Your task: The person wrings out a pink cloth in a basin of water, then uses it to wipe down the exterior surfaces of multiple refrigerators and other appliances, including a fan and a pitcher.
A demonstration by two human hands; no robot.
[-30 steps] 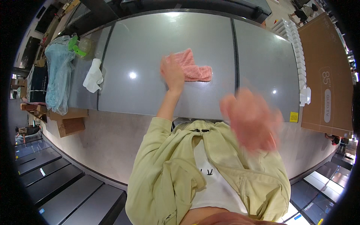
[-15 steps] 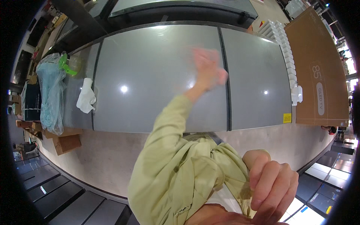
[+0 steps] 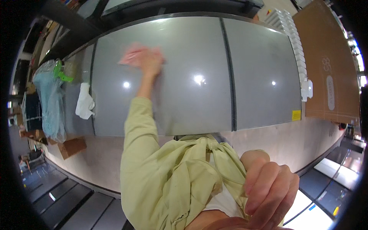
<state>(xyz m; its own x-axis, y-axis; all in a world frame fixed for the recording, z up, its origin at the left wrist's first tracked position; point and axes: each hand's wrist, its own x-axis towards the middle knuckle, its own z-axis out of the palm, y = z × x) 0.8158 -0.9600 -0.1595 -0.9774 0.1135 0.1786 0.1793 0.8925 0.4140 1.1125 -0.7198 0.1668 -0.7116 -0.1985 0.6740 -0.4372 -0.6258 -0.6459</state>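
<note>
My left hand is stretched far out over a large grey glossy panel. Under its fingers lies a pink cloth, pressed to the surface; both are smeared by motion. Close to the camera at lower right, my right hand is raised with its fingers curled in, well apart from the panel. What those fingers hold, if anything, is hidden. A crumpled white cloth or paper rests on the panel's left part, beside a dark strip. Another dark strip crosses the panel to the right.
At the far left are a spray bottle with a green head and a clear plastic bag of bluish material. White foam pieces line the right end, before a large brown carton. A small cardboard box sits below on the left.
My left hand has swept the pink cloth leftward across the panel, from near the right strip toward the left one. My right hand stays curled in nearly the same place.
</note>
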